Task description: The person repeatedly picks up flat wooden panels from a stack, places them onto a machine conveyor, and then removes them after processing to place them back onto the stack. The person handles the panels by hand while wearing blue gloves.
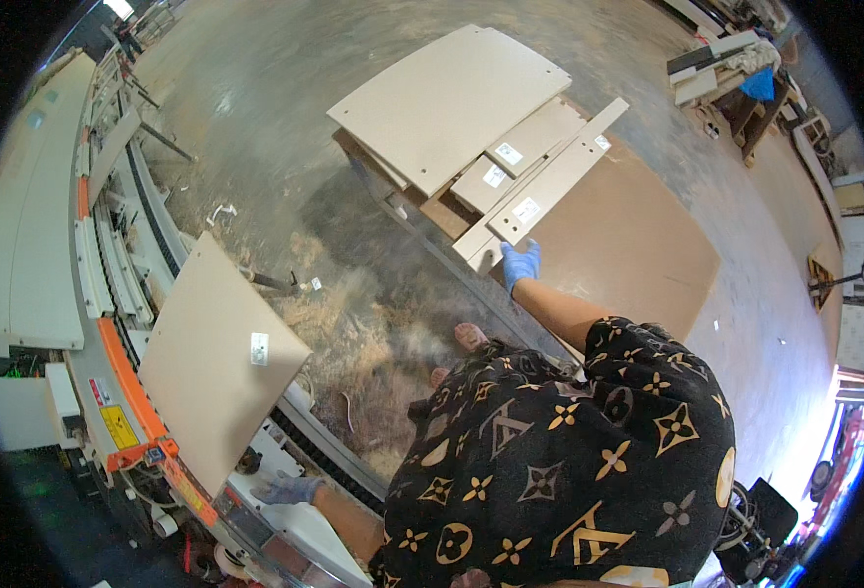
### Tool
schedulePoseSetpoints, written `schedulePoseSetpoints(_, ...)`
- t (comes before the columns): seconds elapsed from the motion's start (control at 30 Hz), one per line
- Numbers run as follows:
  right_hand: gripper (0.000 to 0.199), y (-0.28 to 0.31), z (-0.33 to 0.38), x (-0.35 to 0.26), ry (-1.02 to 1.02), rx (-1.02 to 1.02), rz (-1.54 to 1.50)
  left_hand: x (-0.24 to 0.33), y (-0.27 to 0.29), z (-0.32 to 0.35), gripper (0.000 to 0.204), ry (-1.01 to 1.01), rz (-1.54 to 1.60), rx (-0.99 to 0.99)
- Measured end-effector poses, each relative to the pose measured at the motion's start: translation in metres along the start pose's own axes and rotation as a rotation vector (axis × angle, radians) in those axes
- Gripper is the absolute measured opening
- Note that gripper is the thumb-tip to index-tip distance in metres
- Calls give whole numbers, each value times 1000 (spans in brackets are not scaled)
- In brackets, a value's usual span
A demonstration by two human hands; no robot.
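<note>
My right hand (pixel 520 263), in a blue glove, is at the near end of a narrow beige board (pixel 555 192) with white labels. Its thumb and fingers are apart and touch or nearly touch that end. This board lies on a stack of panels, beside shorter labelled boards (pixel 491 183) and a large beige panel (pixel 451 103). At lower left my left hand (pixel 290 489), in a greyish-blue glove, rests by the machine's white surface with fingers stretched out, somewhat blurred. Just beyond it a beige panel (pixel 218 353) with one label lies across the machine.
The long machine (pixel 123 392) with an orange edge and dark conveyor tracks runs along the left. Bare brown board (pixel 628 235) shows at the stack's right. Sawdust and scraps litter the floor (pixel 353 343). A pallet with offcuts (pixel 736 83) stands at far right.
</note>
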State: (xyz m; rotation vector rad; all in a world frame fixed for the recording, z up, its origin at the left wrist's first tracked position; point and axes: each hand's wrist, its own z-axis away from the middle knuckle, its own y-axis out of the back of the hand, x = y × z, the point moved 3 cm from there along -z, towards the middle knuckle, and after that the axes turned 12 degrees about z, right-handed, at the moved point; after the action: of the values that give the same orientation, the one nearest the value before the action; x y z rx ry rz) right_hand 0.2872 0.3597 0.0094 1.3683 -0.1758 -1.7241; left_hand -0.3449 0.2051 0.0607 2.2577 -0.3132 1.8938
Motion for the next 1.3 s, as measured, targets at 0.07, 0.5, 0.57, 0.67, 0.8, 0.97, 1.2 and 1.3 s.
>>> schedulePoseSetpoints(0.07,86,8,-30,2,-113,32,99,5,-20,35,40,-77,-106,-62)
schedulePoseSetpoints(0.5,106,0,-111,-44,-224,14,159,34,-100,162,45,-119,-222,-399)
schedulePoseSetpoints(0.57,102,6,-121,-36,-243,-34,72,34,-104,170,46,-118,-226,-424)
schedulePoseSetpoints(0.67,101,20,-123,-31,-179,-65,80,30,-110,180,47,-110,-211,-462)
schedulePoseSetpoints(0.8,105,21,-105,-51,-48,7,356,30,-123,195,49,-97,-185,-528)
schedulePoseSetpoints(0.97,103,-2,-95,-76,-231,-55,379,50,-148,220,50,-70,-148,-624)
schedulePoseSetpoints(1.2,95,21,-100,-17,90,-27,184,63,-145,230,48,-59,-105,-679)
schedulePoseSetpoints(1.3,89,37,-61,10,518,-44,-74,76,-150,245,48,-585,-103,-947)
